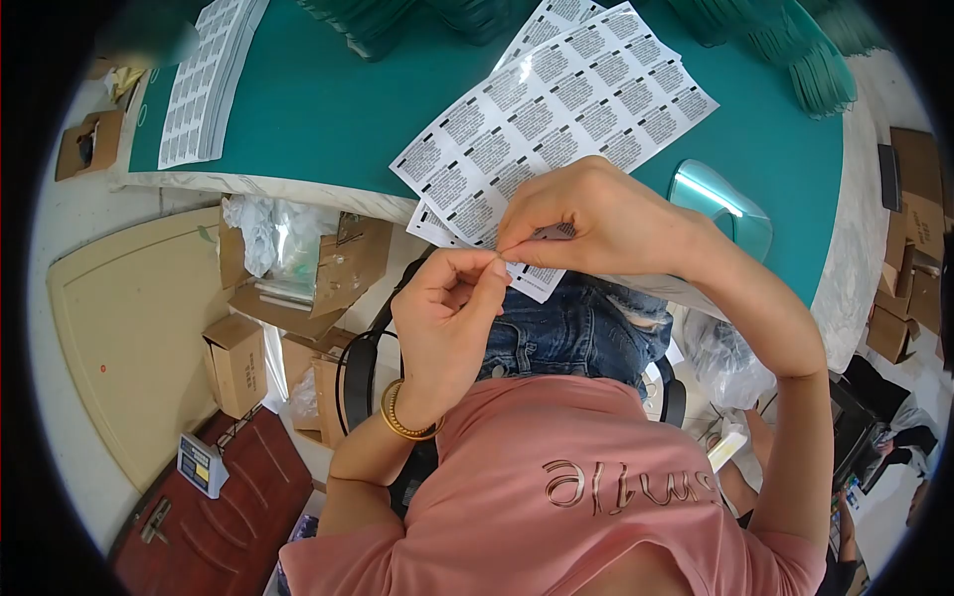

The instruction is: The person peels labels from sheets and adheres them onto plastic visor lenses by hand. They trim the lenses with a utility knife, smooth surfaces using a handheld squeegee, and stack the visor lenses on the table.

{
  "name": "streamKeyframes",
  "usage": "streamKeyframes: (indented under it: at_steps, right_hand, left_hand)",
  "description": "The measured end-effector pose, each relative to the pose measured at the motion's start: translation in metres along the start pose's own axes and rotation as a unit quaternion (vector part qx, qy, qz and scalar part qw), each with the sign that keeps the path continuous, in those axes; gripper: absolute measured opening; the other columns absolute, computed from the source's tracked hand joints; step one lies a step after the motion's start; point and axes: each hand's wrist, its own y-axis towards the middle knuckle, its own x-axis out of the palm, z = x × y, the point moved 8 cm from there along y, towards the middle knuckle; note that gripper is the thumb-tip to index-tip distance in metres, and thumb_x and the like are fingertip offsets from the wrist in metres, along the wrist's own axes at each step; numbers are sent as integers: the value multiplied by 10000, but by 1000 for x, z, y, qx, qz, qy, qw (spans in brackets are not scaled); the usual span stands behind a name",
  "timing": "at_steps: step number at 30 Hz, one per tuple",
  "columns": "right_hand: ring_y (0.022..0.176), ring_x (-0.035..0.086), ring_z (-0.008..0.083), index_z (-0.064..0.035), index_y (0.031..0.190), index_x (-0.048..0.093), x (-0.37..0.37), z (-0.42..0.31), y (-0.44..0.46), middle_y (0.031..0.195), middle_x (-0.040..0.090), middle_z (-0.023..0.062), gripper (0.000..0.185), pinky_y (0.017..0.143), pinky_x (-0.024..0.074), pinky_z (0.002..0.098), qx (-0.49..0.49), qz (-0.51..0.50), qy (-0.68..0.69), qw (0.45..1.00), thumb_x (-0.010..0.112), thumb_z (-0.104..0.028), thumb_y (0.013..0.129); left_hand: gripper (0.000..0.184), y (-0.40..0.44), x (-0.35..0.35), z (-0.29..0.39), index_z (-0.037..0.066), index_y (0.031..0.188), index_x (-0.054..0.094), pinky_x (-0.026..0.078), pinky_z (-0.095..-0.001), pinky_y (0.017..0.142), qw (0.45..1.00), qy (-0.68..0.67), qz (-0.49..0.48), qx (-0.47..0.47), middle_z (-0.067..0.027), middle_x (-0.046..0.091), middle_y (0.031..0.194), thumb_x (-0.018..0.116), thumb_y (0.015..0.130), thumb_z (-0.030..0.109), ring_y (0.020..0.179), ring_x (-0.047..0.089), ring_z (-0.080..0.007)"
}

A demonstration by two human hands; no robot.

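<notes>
My left hand (442, 323), with a gold bracelet on the wrist, is closed in a pinch of thumb and forefinger. Its fingertips meet those of my right hand (596, 223), which is also pinched. Whatever lies between the fingertips is too small to make out. Both hands are over the near edge of a printed label sheet (556, 104), white with rows of black text blocks. More label sheets stick out from under it, one corner (537, 283) reaching past the table edge above my lap. Right of my right hand lies a curved clear plastic piece (720, 204).
The green-topped table (328, 119) has a pale stone-like edge. A stack of label sheets (209, 84) lies at the left. Stacked green curved pieces (815, 70) stand along the back. Below left are an open cardboard box (348, 263), a smaller carton (237, 366) and a scale (202, 465).
</notes>
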Motion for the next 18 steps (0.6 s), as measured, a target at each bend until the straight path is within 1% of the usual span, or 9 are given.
streamKeyframes:
  at_steps: [2,3,5,9,12,14,15,17,18]
  right_hand:
    - [708,649,270,20,782,669,0,-2,0,779,664,124,114,648,510,334,26,2,-29,999,686,-88,749]
    - [708,649,270,20,782,669,2,-1,1,779,664,124,114,648,510,334,26,2,-29,999,686,-88,749]
    - [719,655,273,18,760,660,2,-3,1,778,664,130,108,656,515,343,-1,21,-34,999,678,-82,722]
    - [719,651,277,15,751,648,4,0,4,773,661,137,109,657,515,349,6,17,-39,999,671,-83,711]
    - [696,643,254,12,762,637,4,4,7,751,654,129,120,654,512,333,15,6,-28,999,667,-91,710]
    - [753,628,149,6,786,608,-2,10,10,805,646,64,76,716,513,275,43,2,1,999,633,-21,720]
    - [816,629,128,-2,782,593,-6,12,12,845,664,62,65,769,507,268,57,3,39,998,611,-31,727]
    - [857,633,135,-11,773,580,-14,18,17,879,677,80,44,793,505,265,122,5,88,989,595,-29,736]
    - [877,638,146,-18,790,567,-19,17,22,889,682,95,39,792,506,273,91,5,87,992,572,-38,757]
  left_hand:
    - [97,0,-1,3,-30,948,635,470,-186,611,998,49,10,25,-38,655,814,643,889,45,682,567,-38]
    - [97,0,-1,3,-30,948,635,470,-186,611,998,49,10,24,-38,655,814,643,889,45,682,567,-38]
    - [98,1,-2,4,-32,941,635,456,-181,598,998,60,14,31,-40,656,809,652,881,44,673,551,-29]
    - [99,2,-2,-2,-29,942,635,457,-185,589,1000,9,0,3,-45,655,797,649,880,47,655,557,-39]
    - [81,2,-3,-6,-29,934,626,452,-190,565,999,-26,1,-21,-53,652,781,631,885,35,626,558,-55]
    - [76,2,-4,-12,-29,927,612,452,-202,562,995,-87,-7,-44,-66,651,784,611,893,38,610,558,-73]
    - [76,1,-4,-13,-29,927,612,452,-202,562,995,-87,-6,-44,-66,651,784,611,893,38,610,558,-73]
    - [78,-1,-4,-19,-26,914,600,450,-210,570,987,-140,-7,-77,-72,645,789,593,901,51,609,551,-82]
    - [78,-2,-4,-20,-26,914,600,450,-210,570,987,-139,-8,-77,-72,645,789,593,901,51,609,551,-82]
